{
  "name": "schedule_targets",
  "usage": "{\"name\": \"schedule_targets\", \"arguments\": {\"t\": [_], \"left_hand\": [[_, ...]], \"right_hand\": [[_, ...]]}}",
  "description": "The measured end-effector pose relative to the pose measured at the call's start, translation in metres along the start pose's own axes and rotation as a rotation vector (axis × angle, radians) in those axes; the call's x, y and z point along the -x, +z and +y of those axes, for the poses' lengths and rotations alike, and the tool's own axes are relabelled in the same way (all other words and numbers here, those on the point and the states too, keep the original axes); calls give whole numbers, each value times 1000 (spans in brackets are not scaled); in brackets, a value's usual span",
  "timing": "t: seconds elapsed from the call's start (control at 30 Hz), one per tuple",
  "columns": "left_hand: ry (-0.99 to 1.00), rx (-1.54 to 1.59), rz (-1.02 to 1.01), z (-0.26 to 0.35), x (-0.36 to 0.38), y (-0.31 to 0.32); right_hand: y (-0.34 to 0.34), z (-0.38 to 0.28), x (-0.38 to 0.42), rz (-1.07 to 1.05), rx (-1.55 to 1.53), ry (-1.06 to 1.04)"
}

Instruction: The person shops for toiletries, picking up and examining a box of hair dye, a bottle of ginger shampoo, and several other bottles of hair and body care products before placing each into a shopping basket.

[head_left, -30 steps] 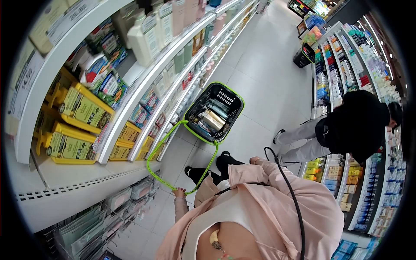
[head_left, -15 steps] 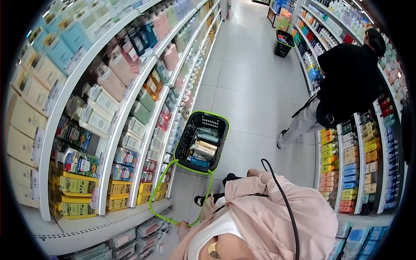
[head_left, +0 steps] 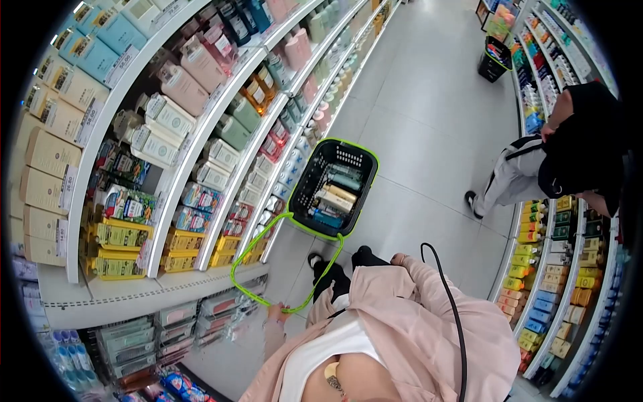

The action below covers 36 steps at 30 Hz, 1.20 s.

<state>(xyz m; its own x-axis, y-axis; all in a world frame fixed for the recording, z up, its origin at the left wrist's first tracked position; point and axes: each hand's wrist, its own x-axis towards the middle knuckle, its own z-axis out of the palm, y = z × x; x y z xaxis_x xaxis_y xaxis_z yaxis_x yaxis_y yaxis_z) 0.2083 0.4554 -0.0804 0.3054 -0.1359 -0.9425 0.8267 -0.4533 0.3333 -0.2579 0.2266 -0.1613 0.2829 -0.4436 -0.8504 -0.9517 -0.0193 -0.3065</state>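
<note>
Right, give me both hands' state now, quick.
Left hand: closed on the green handle of the black basket.
Right hand: only partly visible; open or closed cannot be told.

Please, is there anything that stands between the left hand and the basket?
Nothing visible blocks it: the left hand grips the green handle, which runs to the basket's rim. A shoe shows inside the handle's loop, but the handle is not cut off by it.
</note>
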Motion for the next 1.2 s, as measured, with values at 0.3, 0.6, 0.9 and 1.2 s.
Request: {"name": "schedule_targets", "arguments": {"t": [0.3, 0.6, 0.9, 1.2], "left_hand": [[461, -145, -240, -1, 123, 108], [736, -572, -373, 46, 113, 222], [649, -540, -426, 56, 85, 212], [346, -565, -594, 35, 134, 235]], "right_hand": [[-15, -11, 20, 72, -44, 120], [-17, 17, 28, 188, -480, 98], [0, 6, -50, 67, -164, -105], [-100, -244, 40, 183, -670, -591]]}}
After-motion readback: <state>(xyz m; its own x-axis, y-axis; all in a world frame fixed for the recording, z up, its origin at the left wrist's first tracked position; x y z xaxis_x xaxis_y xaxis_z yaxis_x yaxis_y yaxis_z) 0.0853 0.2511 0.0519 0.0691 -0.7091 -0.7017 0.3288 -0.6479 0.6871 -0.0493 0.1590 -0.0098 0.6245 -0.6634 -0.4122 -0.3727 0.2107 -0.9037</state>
